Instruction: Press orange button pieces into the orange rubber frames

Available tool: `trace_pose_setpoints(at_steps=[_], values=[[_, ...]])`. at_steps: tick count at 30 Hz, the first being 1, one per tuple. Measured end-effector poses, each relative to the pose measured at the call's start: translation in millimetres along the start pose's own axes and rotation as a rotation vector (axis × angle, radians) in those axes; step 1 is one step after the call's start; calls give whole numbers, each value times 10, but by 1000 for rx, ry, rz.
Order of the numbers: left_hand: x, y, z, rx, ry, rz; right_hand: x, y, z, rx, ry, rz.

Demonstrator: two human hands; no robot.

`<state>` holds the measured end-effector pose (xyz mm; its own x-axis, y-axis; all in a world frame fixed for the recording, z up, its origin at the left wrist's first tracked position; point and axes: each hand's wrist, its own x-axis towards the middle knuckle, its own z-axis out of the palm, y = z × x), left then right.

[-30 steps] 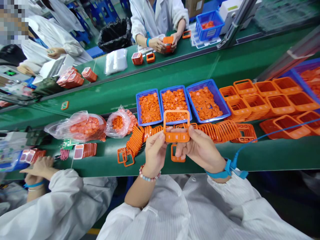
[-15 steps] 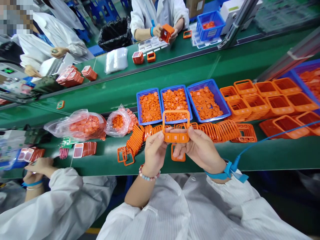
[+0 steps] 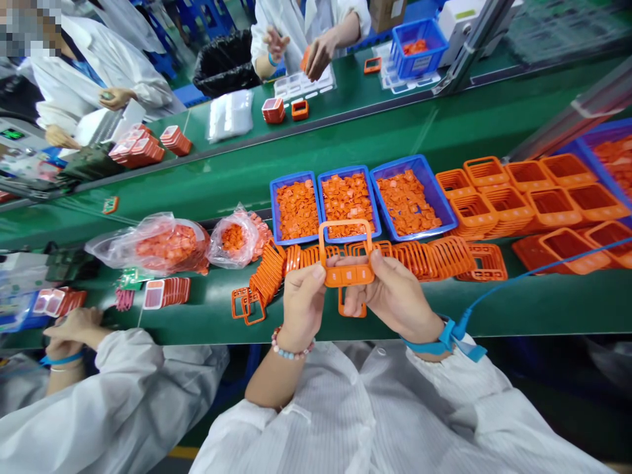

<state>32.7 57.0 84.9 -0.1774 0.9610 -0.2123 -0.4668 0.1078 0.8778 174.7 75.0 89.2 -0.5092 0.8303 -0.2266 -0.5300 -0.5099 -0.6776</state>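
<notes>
Where the frame lies: an orange plastic frame (image 3: 347, 275) sits between the person's hands, raised above the green tabletop (image 3: 543, 303), its solid bar running left to right and its open loop rising toward the far side.
Left hand (image 3: 302, 306): closes on the bar's left end, thumb on top; a beaded bracelet (image 3: 291, 347) circles the wrist.
Right hand (image 3: 397, 296): closes on the bar's right end, thumb on top; a blue wrist strap (image 3: 441, 339) sits at the wrist, its blue cord (image 3: 543, 260) running off right.
Nearer hand: neither stands out; each holds one end of the bar.
Beneath the hands: a second orange frame (image 3: 352, 309) lies just below the first.
Counted: three blue trays (image 3: 343, 169) of small orange pieces stand beyond the frame; two clear plastic bags (image 3: 168, 247) of orange pieces lie left of the trays.
Across the belt: a co-worker's two hands (image 3: 296, 49) work over a white tray (image 3: 303, 82).
</notes>
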Motion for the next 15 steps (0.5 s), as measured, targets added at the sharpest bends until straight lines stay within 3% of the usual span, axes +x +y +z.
trace_pose_setpoints(at_steps=[8, 15], values=[[-23, 32, 5, 36, -32, 51, -2, 20, 17, 13, -10, -24], [-31, 26, -34, 98, -80, 84, 7, 85, -53, -121, 23, -39]])
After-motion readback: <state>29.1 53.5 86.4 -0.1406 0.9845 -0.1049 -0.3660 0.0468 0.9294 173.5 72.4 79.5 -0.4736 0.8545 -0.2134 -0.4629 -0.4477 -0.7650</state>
